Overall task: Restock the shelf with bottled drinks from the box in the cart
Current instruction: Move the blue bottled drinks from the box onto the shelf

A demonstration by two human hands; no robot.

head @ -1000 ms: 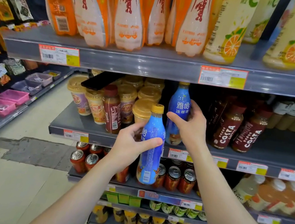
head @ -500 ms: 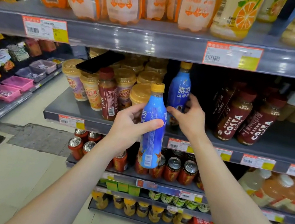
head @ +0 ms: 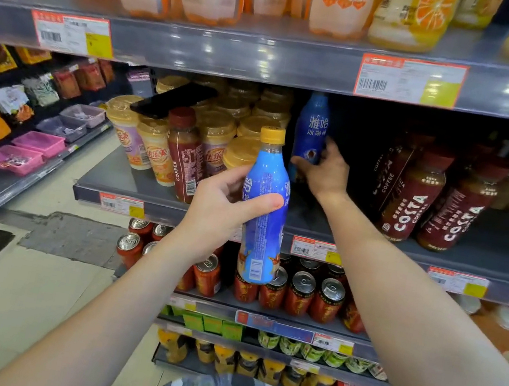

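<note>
Two blue bottles. Front bottle (head: 264, 215), yellow cap, 哈 showing on its label, is held near upright before the middle shelf (head: 132, 185) edge, with left hand (head: 222, 211) fingers wrapped round its waist and thumb across the label. Rear bottle (head: 311, 131), reading 雅哈 冰咖啡, stands deeper on that shelf, right hand (head: 323, 172) fingers curled round its lower part. Right of it: brown COSTA COFFEE bottles (head: 414, 204). Left: gold-lidded cups (head: 242, 156).

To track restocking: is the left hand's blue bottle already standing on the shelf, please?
No, the left hand holds its blue bottle in mid-air before the shelf; the right hand grips the shelved bottle.
</note>
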